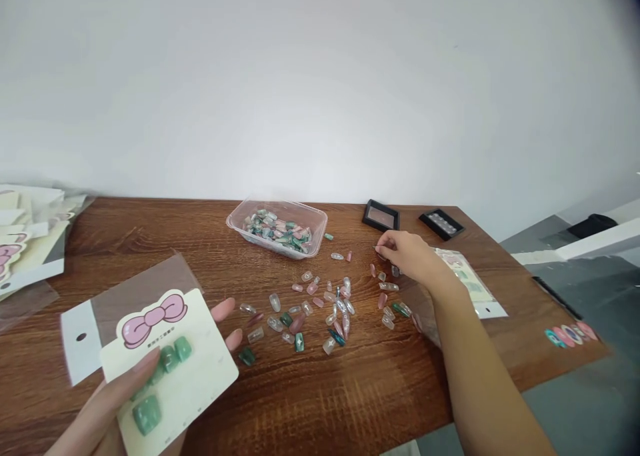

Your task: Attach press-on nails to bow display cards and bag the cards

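My left hand (pixel 107 409) grips a cream backing card (pixel 205 376) printed with a pink bow (pixel 154 321), at the lower left. Several green press-on nails (pixel 170 357) sit on the card, and a clear plastic sleeve (pixel 145 289) lies behind it. My right hand (pixel 405 253) reaches across the table, its fingertips curled together just above loose press-on nails (pixel 383 301). Whether those fingertips pinch a nail, I cannot tell. More pink, clear and green nails (pixel 310 309) lie scattered between my hands. A clear plastic tub (pixel 277 209) holds a heap of nails.
The wooden table (pixel 320 403) ends at a wall behind and a drop to the right. Stacked cards and sleeves (pixel 27 239) lie at the far left. Two black cases (pixel 380 215) (pixel 441 224), a packet (pixel 473 283) and a row of nails (pixel 570 336) lie right.
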Demonstrator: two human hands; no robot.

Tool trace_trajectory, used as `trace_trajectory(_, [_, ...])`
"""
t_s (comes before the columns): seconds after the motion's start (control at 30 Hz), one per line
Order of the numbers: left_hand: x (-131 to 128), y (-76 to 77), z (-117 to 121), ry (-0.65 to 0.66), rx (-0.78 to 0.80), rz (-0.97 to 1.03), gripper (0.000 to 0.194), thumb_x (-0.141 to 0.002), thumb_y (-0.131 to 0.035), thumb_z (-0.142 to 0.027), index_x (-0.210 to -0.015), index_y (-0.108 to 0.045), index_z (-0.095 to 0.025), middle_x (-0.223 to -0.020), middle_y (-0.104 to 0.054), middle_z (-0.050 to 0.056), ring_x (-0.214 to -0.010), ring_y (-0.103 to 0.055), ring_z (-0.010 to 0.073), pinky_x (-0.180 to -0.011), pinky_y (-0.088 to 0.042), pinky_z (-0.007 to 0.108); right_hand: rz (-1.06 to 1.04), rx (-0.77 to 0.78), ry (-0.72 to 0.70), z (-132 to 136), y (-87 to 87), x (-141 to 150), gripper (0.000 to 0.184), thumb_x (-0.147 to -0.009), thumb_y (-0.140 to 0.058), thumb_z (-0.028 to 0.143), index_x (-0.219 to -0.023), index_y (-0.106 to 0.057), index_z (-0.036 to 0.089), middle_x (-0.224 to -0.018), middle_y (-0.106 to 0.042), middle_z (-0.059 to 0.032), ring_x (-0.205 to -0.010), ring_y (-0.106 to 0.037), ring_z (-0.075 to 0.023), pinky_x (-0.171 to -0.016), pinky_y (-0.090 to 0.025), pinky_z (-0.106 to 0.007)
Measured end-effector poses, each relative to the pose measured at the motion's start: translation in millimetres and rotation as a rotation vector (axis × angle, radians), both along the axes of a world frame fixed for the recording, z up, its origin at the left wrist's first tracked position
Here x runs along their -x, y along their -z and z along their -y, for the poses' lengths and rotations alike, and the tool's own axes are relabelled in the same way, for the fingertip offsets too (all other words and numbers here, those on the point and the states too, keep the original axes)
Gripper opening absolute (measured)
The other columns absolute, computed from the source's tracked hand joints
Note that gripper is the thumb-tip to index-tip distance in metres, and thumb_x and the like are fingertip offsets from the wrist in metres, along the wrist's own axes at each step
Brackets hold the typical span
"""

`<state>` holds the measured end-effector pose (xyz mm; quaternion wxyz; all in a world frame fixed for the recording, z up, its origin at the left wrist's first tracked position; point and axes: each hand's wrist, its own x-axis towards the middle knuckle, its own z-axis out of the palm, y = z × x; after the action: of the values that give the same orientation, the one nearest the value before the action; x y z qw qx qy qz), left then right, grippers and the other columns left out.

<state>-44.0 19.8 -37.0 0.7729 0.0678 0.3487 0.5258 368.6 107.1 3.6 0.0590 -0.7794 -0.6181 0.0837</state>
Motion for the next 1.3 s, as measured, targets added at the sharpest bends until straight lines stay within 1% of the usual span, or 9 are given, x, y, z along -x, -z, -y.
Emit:
trace_trajectory(0.17, [-1,-0.9,-6,-0.03,0.055,-0.086,0.077,-0.086,-0.069,-0.037,-0.156,-0.037,-0.039,-0.138,-0.063,0.003,-0.139,-0.032,0.0411,-0.109,-0.038,0.061,0.007,-0.043,-0.022,1,-2.1,4,0.011,-0.087,-0.059,0.021,-0.08,-0.068,0.021,-0.079,-0.073,-0.0039,-0.07,-0.066,-0.0185,-0.063,-0.041,-0.028])
trace_trajectory(0.3, [-1,-6.6,-7,-0.035,0.094,-0.139,0.08,-0.084,-0.072,-0.034,-0.155,-0.037,-0.04,-0.131,-0.068,0.004,-0.134,-0.041,0.0434,-0.102,-0.046,0.061,-0.043,-0.116,-0.079,5,-8.8,12,0.016,-0.091,-0.052,0.024,-0.095,-0.068,0.022,-0.085,-0.074,-0.0041,-0.075,-0.066,-0.0201,-0.068,-0.045,-0.03])
trace_trajectory(0.43, [-1,-11.6,-5,-0.049,0.072,-0.117,0.087,-0.081,-0.074,-0.029,-0.157,-0.033,-0.037,-0.135,-0.065,0.005,-0.136,-0.042,0.0439,-0.103,-0.048,0.061,-0.121,-0.146,-0.168,10,-17.4,26,0.026,-0.095,-0.047,0.027,-0.108,-0.07,0.022,-0.097,-0.075,-0.0051,-0.078,-0.067,-0.0199,-0.072,-0.048,-0.032])
trace_trajectory(0.6, [-4,-19.2,-4,-0.032,0.098,-0.141,0.086,-0.081,-0.073,-0.029,-0.157,-0.035,-0.035,-0.134,-0.068,0.006,-0.136,-0.045,0.0441,-0.098,-0.054,0.057,-0.194,-0.154,-0.223,17,-27.1,41,0.023,-0.096,-0.046,0.027,-0.1,-0.068,0.022,-0.083,-0.072,-0.0014,-0.062,-0.061,-0.0164,-0.062,-0.046,-0.03])
trace_trajectory(0.67, [-7,-22.9,-4,-0.039,0.105,-0.175,0.086,-0.08,-0.074,-0.028,-0.157,-0.036,-0.034,-0.133,-0.068,0.007,-0.135,-0.046,0.0449,-0.095,-0.056,0.057,-0.225,-0.15,-0.249,19,-30.1,46,0.018,-0.096,-0.047,0.026,-0.097,-0.065,0.023,-0.082,-0.072,-0.0002,-0.061,-0.06,-0.0152,-0.061,-0.045,-0.029])
trace_trajectory(0.77, [-10,-26.9,-3,-0.058,0.108,-0.204,0.084,-0.079,-0.074,-0.03,-0.156,-0.038,-0.035,-0.133,-0.068,0.007,-0.136,-0.044,0.0461,-0.094,-0.057,0.059,-0.262,-0.143,-0.303,21,-32.1,54,0.013,-0.094,-0.052,0.024,-0.093,-0.065,0.023,-0.085,-0.073,-0.0001,-0.069,-0.064,-0.0153,-0.066,-0.048,-0.028])
trace_trajectory(0.97, [-7,-23.3,-4,-0.037,0.11,-0.168,0.083,-0.081,-0.072,-0.034,-0.156,-0.037,-0.036,-0.133,-0.068,0.006,-0.137,-0.041,0.0467,-0.093,-0.056,0.061,-0.291,-0.196,-0.526,18,-23.2,69,0.012,-0.094,-0.057,0.021,-0.088,-0.068,0.023,-0.099,-0.071,-0.0036,-0.091,-0.067,-0.0182,-0.081,-0.05,-0.032])
trace_trajectory(1.13, [-3,-17.5,-2,-0.028,0.076,-0.089,0.085,-0.083,-0.071,-0.032,-0.158,-0.031,-0.037,-0.136,-0.064,0.004,-0.137,-0.041,0.0441,-0.098,-0.054,0.06,-0.265,-0.179,-0.622,14,-12.6,77,0.012,-0.092,-0.06,0.016,-0.088,-0.07,0.022,-0.095,-0.071,-0.0024,-0.085,-0.067,-0.0162,-0.079,-0.05,-0.03])
trace_trajectory(1.3, [-3,-13.1,0,-0.035,0.059,-0.095,0.084,-0.085,-0.069,-0.033,-0.158,-0.029,-0.038,-0.137,-0.063,0.004,-0.136,-0.041,0.0433,-0.099,-0.053,0.059,-0.19,-0.14,-0.674,12,-4.2,80,0.013,-0.091,-0.061,0.014,-0.088,-0.07,0.022,-0.091,-0.07,-0.002,-0.083,-0.064,-0.0182,-0.08,-0.046,-0.033])
